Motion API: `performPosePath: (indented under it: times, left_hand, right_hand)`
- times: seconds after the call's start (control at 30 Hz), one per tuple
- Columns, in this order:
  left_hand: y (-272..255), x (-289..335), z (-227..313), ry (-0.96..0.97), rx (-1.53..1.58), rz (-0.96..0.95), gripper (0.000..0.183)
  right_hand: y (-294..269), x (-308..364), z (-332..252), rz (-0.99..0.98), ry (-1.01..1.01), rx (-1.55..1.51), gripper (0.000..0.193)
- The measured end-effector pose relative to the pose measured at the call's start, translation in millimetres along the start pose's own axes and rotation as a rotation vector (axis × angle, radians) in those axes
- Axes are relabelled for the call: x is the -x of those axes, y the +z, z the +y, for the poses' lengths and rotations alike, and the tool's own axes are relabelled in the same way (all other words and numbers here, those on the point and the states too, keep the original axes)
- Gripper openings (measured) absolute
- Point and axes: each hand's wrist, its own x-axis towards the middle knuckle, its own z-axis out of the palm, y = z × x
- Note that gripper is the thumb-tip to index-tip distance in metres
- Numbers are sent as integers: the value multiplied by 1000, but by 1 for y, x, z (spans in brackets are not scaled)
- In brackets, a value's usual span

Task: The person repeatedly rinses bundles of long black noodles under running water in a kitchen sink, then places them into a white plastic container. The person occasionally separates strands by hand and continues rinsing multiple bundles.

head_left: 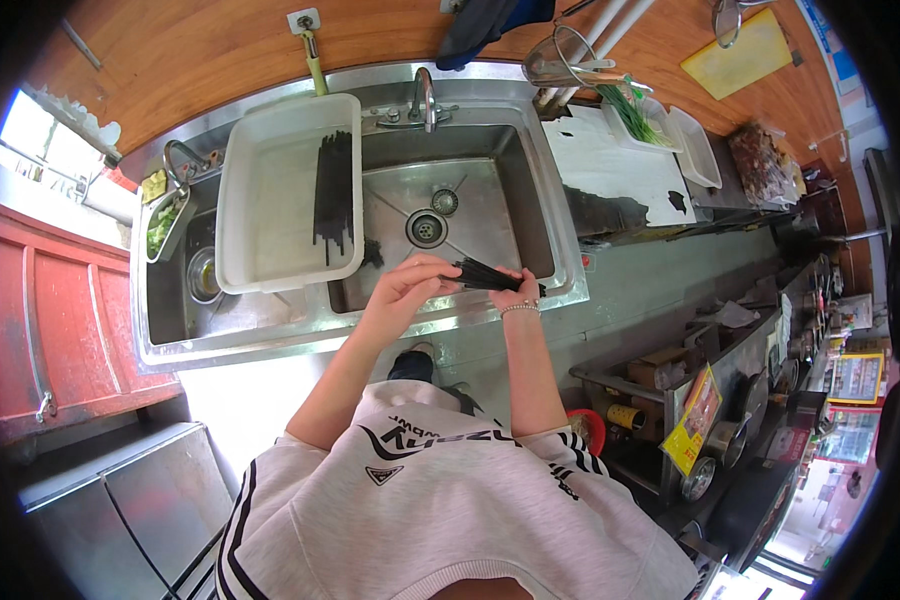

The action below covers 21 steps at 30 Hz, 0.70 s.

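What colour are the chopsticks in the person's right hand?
The chopsticks are black, best seen in the head view.

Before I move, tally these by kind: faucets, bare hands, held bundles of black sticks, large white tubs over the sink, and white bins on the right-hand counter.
Faucets: 2
Bare hands, left hand and right hand: 2
Held black stick bundle: 1
Large white tub: 1
White bins: 2
Total: 8

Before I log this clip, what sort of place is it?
Probably a commercial-style kitchen: there is a stainless-steel sink with two basins, a large white tub set over it, and long green stalks in a white tray nearby.
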Motion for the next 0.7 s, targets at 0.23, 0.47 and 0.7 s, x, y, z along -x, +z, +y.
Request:
performPosePath:
  times: [0.23,0.47,0.7]
  left_hand:
    - [-5,0,-3,-48,121,-27,22]
    - [-6,-1,-8,-79,234,-43,18]
    - [-1,-2,-7,4,264,-27,22]
  right_hand:
    - [-1,-1,-3,-33,-3,19,39]
    - [-5,-11,-9,-81,4,23,40]
    - [-3,-7,-5,-87,14,11,40]
